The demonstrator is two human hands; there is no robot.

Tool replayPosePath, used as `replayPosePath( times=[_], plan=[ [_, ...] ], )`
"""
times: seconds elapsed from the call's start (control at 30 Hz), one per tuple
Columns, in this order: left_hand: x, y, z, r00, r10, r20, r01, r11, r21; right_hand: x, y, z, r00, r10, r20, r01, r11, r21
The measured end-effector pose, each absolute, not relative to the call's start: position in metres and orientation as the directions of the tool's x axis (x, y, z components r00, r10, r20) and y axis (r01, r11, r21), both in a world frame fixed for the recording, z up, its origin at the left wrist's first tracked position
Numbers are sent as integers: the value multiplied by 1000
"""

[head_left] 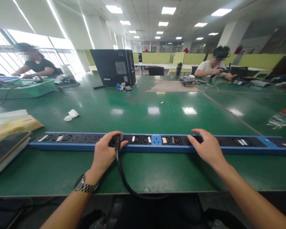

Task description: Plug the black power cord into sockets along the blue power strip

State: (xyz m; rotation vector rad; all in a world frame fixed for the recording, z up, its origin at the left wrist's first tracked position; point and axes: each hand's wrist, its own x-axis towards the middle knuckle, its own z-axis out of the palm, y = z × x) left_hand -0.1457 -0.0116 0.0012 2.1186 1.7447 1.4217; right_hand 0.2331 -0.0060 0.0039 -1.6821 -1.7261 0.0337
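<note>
A long blue and black power strip (156, 140) lies across the green table, with rows of sockets along its top. My left hand (106, 151) is closed around a black plug (119, 139) at a socket left of the strip's middle. Whether the plug is fully seated cannot be made out. Its thick black cord (121, 173) hangs down over the table's front edge. Over the right half of the strip is my right hand (208, 146), thumb and fingers apart, seemingly touching the strip. A blue socket block sits between my hands.
A phone-like slab (7, 152) and a yellow packet (32, 122) lie at the left. Behind stand a green basket (41, 89), a black computer case (112, 67) and gloves (124, 87). A plastic bottle (281, 119) is at right. Two people sit across the table.
</note>
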Motion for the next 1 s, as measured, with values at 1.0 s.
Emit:
replayPosePath(
  times=[1.0],
  plan=[
    [-106,-3,11,110,784,611,650,-521,553,230,-3,-30,25,763,646,962,158,-223]
  ],
)
